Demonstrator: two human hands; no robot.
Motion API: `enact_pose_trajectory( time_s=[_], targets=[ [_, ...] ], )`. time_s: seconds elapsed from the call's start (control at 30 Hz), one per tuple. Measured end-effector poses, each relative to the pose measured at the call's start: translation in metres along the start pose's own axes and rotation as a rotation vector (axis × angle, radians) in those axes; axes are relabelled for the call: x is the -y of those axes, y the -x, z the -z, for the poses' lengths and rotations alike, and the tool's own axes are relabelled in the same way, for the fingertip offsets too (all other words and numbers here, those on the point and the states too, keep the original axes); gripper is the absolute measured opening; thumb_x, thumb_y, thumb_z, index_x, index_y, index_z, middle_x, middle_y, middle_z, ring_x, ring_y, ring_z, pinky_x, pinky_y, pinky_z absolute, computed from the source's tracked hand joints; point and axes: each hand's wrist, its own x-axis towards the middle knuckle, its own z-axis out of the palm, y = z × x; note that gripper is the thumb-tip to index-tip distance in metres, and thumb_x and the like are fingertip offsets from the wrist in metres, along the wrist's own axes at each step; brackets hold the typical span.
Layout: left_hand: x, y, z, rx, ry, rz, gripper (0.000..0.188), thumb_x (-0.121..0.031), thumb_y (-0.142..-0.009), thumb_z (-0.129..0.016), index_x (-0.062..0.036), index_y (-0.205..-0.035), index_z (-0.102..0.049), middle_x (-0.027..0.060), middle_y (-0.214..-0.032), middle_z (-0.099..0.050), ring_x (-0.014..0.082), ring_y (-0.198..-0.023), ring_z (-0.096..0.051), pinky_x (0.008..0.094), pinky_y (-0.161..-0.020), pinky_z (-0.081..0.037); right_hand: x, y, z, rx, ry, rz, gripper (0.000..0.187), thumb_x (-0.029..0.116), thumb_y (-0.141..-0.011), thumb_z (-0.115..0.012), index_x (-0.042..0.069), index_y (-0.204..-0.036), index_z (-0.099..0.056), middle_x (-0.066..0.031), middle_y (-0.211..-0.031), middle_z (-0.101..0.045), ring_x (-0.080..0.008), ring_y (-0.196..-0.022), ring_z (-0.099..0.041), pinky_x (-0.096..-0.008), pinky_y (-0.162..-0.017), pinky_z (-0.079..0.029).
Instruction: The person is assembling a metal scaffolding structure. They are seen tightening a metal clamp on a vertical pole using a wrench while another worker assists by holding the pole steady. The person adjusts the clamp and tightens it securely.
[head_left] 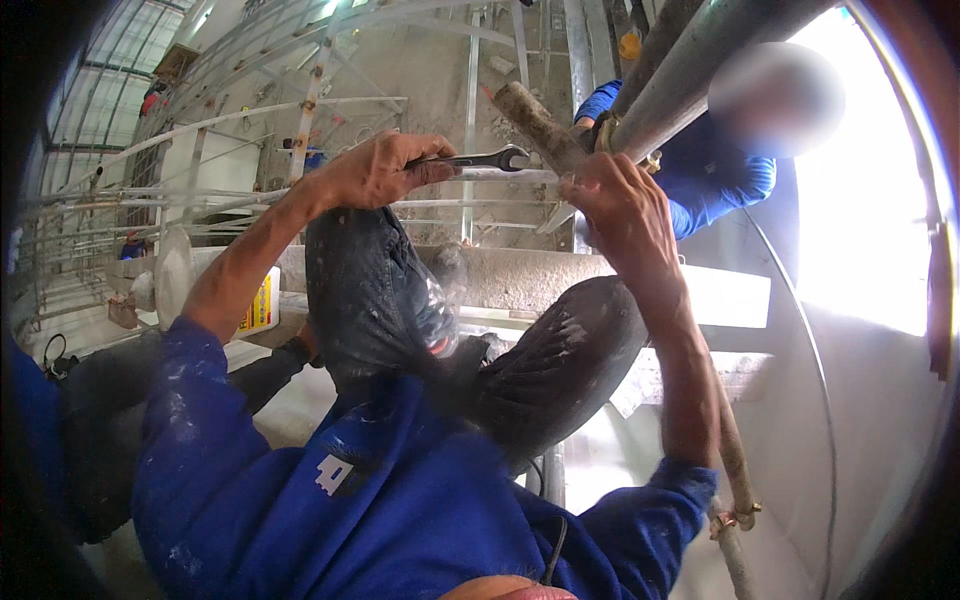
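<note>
My left hand (375,172) is closed round the handle of a metal spanner (490,160), whose open jaw points right toward a rusty scaffold tube (540,125). Beside that tube's lower end is my right hand (622,200), its fingers curled and pressed together. Whatever they pinch is hidden by the fingers. Just above the right hand, a scaffold coupler (604,132) sits where the rusty tube meets a thick grey tube (700,75). My knees are bent below both hands.
A co-worker in a blue shirt (700,190) is close at the upper right, behind the tubes. Another person's dark-clothed leg (110,430) is at left, near a white and yellow container (262,303). A cable (815,350) hangs at right. Scaffold bars and a floor lie far below.
</note>
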Motion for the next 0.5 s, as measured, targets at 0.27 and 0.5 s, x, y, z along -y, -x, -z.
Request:
enact_pose_trajectory(
  time_s=[0.27, 0.5],
  targets=[
    [-0.006, -0.004, -0.004, 0.129, 0.121, 0.089, 0.036, -0.038, -0.102, -0.057, -0.0067, -0.12, -0.06, 0.0059, -0.086, -0.064, 0.013, -0.073, -0.059, 0.0325, -0.069, -0.05, 0.006, -0.033, -0.003, 0.183, 0.224, 0.17, 0.004, 0.008, -0.078, -0.07, 0.012, -0.077, -0.07, -0.001, -0.094, -0.063, -0.0147, -0.102, -0.061, -0.0305, -0.084, -0.051],
    [0.002, -0.01, -0.004, 0.172, 0.109, 0.101, 0.035, -0.038, -0.1, -0.06, -0.0089, -0.12, -0.062, 0.003, -0.077, -0.061, 0.0125, -0.069, -0.058, 0.0314, -0.067, -0.048, -0.003, -0.028, -0.006, 0.204, 0.252, 0.217, 0.005, 0.011, -0.078, -0.069, 0.013, -0.074, -0.07, -0.0009, -0.092, -0.062, -0.0138, -0.101, -0.06, -0.0293, -0.086, -0.049]
  ],
)
